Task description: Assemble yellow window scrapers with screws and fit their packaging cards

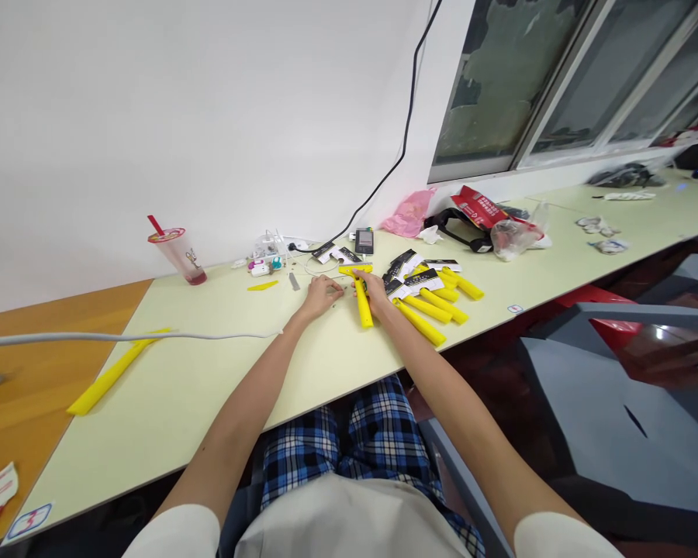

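Note:
My right hand (373,288) is closed around a yellow T-shaped scraper (364,304), its wide head pointing to the wall and its handle toward me. Just to the left, my left hand (322,294) rests low over the table with thumb and fingers pinched together. Whatever sits between those fingertips is too small to make out. Tiny dark bits lie on the tabletop between the hands. Beyond the left hand are a flat grey blade (294,281) and a yellow blade-shaped piece (262,286). Several yellow scrapers with black-and-white cards (423,280) are heaped right of my right hand.
A lidded cup with a red straw (187,260) stands at the back left. Nearer lies a long yellow piece (116,376), with a white cable (209,336) crossing it. Small device (364,241), black cable (404,143) and bags (410,215) line the wall. Grey chair (622,395) at right.

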Demonstrator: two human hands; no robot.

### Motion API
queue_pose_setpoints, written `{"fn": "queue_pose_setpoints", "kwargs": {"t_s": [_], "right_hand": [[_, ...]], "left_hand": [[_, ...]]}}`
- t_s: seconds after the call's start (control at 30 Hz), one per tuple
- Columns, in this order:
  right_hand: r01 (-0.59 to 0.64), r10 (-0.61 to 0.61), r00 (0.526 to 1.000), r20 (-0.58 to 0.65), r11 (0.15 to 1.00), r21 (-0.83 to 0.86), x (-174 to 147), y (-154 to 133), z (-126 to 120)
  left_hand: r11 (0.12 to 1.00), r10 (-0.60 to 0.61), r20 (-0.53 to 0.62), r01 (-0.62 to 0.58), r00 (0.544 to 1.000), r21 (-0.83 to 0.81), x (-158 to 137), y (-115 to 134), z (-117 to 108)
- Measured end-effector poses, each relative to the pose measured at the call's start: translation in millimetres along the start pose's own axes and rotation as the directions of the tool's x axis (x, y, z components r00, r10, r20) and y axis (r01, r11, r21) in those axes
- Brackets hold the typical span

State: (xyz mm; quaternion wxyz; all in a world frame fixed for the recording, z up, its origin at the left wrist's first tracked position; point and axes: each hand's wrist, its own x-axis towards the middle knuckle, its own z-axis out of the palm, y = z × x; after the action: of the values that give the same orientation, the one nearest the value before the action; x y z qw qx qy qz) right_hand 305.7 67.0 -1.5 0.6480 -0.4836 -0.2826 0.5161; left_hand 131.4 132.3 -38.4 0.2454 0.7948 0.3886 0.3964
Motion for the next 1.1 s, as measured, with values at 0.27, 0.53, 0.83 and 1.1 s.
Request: {"fn": "queue_pose_setpoints", "kwargs": {"t_s": [0.27, 0.53, 0.83, 1.1], "right_hand": [[-0.025, 0.025, 0.999, 0.023, 0.999, 0.027, -5.9, -3.6, 2.2], [-0.038, 0.037, 0.998, 0.04, 0.999, 0.025, -5.9, -4.1, 0.5], [-0.036, 0.035, 0.999, 0.029, 0.999, 0.02, -5.6, -3.9, 1.1], [-0.037, 0.036, 0.999, 0.029, 0.998, 0.042, -7.3, -3.4, 0.8]], "left_hand": [[1.0, -0.027, 0.003, 0.027, 1.0, -0.006, 0.3, -2.2, -0.9], [0.999, -0.007, 0.047, 0.009, 0.999, -0.048, -1.5, 3.5, -6.8], [0.995, 0.039, 0.126, -0.027, 0.991, -0.093, -4.9, 8.2, -6.9], [0.996, 0.057, 0.128, -0.047, 0.99, -0.079, -4.3, 9.6, -9.9]]}}
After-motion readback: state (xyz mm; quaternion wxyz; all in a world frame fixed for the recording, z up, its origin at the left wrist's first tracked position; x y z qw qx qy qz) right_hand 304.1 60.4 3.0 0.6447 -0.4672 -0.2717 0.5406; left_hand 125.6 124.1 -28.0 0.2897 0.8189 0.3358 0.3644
